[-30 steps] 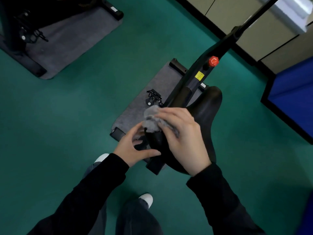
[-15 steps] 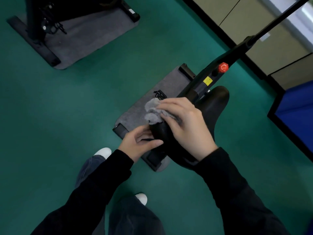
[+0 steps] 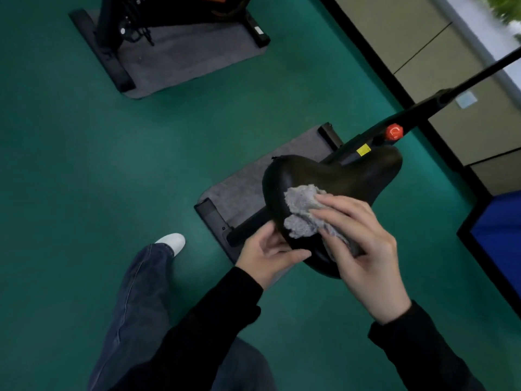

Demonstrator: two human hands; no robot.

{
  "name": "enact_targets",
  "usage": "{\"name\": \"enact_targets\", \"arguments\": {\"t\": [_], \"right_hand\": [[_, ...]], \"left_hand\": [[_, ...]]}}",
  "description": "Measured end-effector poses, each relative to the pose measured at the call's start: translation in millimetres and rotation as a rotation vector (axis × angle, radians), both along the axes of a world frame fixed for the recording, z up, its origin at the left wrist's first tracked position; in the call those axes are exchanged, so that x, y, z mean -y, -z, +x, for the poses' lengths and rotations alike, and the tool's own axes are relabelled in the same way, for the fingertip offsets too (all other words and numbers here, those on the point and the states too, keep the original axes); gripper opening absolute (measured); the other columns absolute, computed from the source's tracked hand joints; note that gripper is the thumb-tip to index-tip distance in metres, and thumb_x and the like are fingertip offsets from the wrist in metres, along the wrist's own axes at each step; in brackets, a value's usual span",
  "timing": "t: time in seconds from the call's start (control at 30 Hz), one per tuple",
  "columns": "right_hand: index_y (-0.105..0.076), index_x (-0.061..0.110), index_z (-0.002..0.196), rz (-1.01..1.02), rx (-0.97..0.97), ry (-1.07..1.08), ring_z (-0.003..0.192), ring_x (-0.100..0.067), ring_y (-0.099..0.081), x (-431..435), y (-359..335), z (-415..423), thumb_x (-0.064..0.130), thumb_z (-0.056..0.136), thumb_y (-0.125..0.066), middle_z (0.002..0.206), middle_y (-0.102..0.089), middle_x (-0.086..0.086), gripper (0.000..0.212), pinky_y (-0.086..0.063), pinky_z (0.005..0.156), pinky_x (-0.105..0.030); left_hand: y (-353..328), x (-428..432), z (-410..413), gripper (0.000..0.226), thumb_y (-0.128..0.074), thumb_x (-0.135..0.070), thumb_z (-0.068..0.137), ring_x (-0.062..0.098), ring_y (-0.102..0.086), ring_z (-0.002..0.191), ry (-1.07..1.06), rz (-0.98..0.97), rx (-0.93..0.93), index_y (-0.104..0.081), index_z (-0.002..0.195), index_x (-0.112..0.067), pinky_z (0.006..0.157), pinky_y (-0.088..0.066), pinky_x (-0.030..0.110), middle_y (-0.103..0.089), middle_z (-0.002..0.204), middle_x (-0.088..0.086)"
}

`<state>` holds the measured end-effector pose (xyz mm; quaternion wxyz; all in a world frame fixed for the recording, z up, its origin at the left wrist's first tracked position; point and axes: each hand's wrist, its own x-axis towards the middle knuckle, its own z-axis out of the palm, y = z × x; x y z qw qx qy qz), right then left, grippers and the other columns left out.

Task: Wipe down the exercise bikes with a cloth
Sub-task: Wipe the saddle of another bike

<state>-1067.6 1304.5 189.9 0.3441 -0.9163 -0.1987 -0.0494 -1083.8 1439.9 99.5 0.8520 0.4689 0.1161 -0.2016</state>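
Observation:
A black bike saddle [image 3: 335, 176] fills the middle of the view, on a black frame [image 3: 394, 119] with a red knob [image 3: 394, 132]. My right hand [image 3: 363, 246] presses a crumpled grey cloth [image 3: 303, 213] onto the saddle's near part, fingers curled over the cloth. My left hand [image 3: 270, 252] grips the saddle's near left edge, thumb on top and fingers underneath. The saddle's rear end is hidden under both hands.
The bike stands on a grey mat [image 3: 242, 184] on green floor. A second exercise bike [image 3: 174, 12] on its own mat [image 3: 191, 57] is at the top left. A wall with black skirting [image 3: 375, 60] runs along the right; a blue panel [image 3: 499, 238] is at the right edge.
The view has shifted, so the saddle shows more fully. My right hand and the cloth have slid from the saddle's narrow left tip back onto its top. The left hand still holds the edge.

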Motion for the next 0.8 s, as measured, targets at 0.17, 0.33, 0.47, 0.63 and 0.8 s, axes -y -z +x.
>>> {"name": "enact_targets", "arguments": {"t": [0.17,0.33,0.47,0.63,0.8], "right_hand": [[-0.071,0.007,0.105,-0.218,0.024,-0.327,0.120,-0.026,-0.051,-23,-3,24,0.006,0.089,-0.063,0.120,-0.062,-0.006,0.018,-0.042,0.097,-0.045],[-0.069,0.011,0.110,-0.393,-0.056,-0.381,0.109,-0.018,-0.056,-49,-10,85,0.015,0.091,-0.061,0.113,-0.065,-0.003,0.021,-0.043,0.096,-0.030],[-0.071,0.014,0.099,-0.417,-0.219,-0.274,0.098,-0.016,-0.063,-64,-12,124,0.020,0.091,-0.060,0.093,-0.066,0.005,0.016,-0.039,0.080,-0.018],[-0.072,0.011,0.094,-0.545,-0.207,-0.678,0.097,-0.014,-0.062,-60,-26,97,0.019,0.090,-0.064,0.098,-0.069,0.004,0.013,-0.046,0.090,-0.033],[-0.073,0.015,0.096,-0.636,-0.221,-0.835,0.098,-0.013,-0.058,-58,-30,92,0.023,0.089,-0.065,0.100,-0.066,0.004,0.013,-0.041,0.095,-0.032]], "left_hand": [[3,14,-10,0.036,-0.062,0.019,0.075,0.016,-0.062,0.087,-0.158,-0.121,-0.070,-0.059,0.099,-0.007,0.088,-0.047,0.031,-0.066,0.096,0.010],[7,14,-12,0.044,-0.066,0.012,0.075,0.006,-0.065,0.086,-0.148,-0.139,-0.003,-0.060,0.109,-0.016,0.081,-0.051,0.020,-0.072,0.091,-0.006],[9,15,-13,0.044,-0.068,0.009,0.075,0.009,-0.065,0.085,-0.162,-0.150,0.004,-0.061,0.109,-0.019,0.079,-0.052,0.021,-0.071,0.093,-0.003],[11,16,-14,0.040,-0.073,0.003,0.072,0.015,-0.062,0.089,-0.170,-0.157,0.009,-0.063,0.103,-0.021,0.085,-0.051,0.029,-0.071,0.093,-0.003],[13,21,-14,0.040,-0.076,0.005,0.069,0.014,-0.065,0.087,-0.222,-0.196,-0.042,-0.065,0.096,-0.023,0.080,-0.053,0.024,-0.071,0.090,-0.003]]}}
